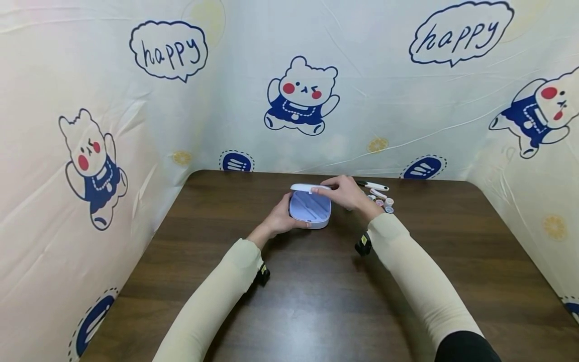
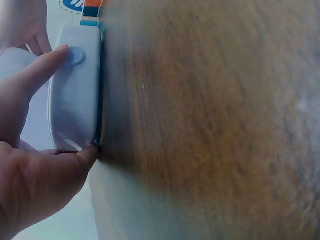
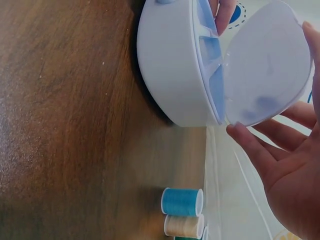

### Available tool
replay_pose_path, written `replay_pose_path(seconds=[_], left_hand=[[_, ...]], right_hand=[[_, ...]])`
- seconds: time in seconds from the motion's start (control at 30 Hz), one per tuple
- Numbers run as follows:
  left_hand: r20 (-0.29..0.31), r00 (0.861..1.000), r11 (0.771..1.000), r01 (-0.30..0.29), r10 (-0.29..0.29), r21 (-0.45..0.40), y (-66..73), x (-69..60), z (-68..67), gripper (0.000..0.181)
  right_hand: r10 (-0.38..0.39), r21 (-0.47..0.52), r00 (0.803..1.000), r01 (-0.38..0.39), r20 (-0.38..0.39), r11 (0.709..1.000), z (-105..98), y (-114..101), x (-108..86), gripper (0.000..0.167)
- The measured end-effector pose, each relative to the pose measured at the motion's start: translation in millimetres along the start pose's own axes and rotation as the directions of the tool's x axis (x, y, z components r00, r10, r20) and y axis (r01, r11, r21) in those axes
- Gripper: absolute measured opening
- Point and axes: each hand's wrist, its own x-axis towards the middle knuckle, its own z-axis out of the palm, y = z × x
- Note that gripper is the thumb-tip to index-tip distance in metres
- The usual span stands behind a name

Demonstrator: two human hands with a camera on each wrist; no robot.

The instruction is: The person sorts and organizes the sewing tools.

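A pale lavender storage box [image 1: 320, 224] stands on the table with its lid [image 1: 300, 187] raised, showing a divided inside. My left hand [image 1: 280, 216] grips the box by its left side. In the left wrist view the thumb lies at a round button [image 2: 75, 56] on the front wall. My right hand [image 1: 344, 193] holds the raised lid by its edge. The right wrist view shows fingers and thumb around the translucent lid [image 3: 270, 65], above compartments [image 3: 210, 47] in the box. What lies deeper inside is hard to make out.
Thread spools, among them a blue one [image 3: 181, 202] and a beige one [image 3: 182, 226], stand right of the box. More small spools [image 1: 389, 202] and a white-and-black slim tool [image 1: 375, 186] lie near the back edge. A printed cloth [image 1: 298, 151] hangs behind the table.
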Motion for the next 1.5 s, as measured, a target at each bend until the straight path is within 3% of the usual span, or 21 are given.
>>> replay_pose_path(seconds=[0.43, 0.9, 1.1, 1.5], left_hand=[[0.000, 1.000, 1.000, 0.011, -0.011, 0.008, 4.8, 0.8, -0.2, 0.113], [-0.003, 1.000, 1.000, 0.000, 0.000, 0.005, -2.3, 6.0, 3.0, 0.111], [-0.012, 1.000, 1.000, -0.024, 0.024, -0.006, 2.0, 0.9, 2.6, 0.110], [-0.013, 1.000, 1.000, -0.013, 0.013, -0.005, -5.5, 5.7, 4.4, 0.109]], right_hand=[[0.028, 0.043, 0.997, -0.025, -0.078, 0.999, -4.4, -2.5, 2.2, 0.068], [-0.015, -0.019, 0.987, 0.013, -0.160, 1.000, -4.2, -3.0, 9.5, 0.067], [-0.019, -0.023, 0.981, 0.015, -0.193, 1.000, -2.0, -2.1, 11.3, 0.066], [-0.021, 0.041, 0.971, 0.032, -0.236, 0.999, -2.3, -2.6, 8.7, 0.060]])
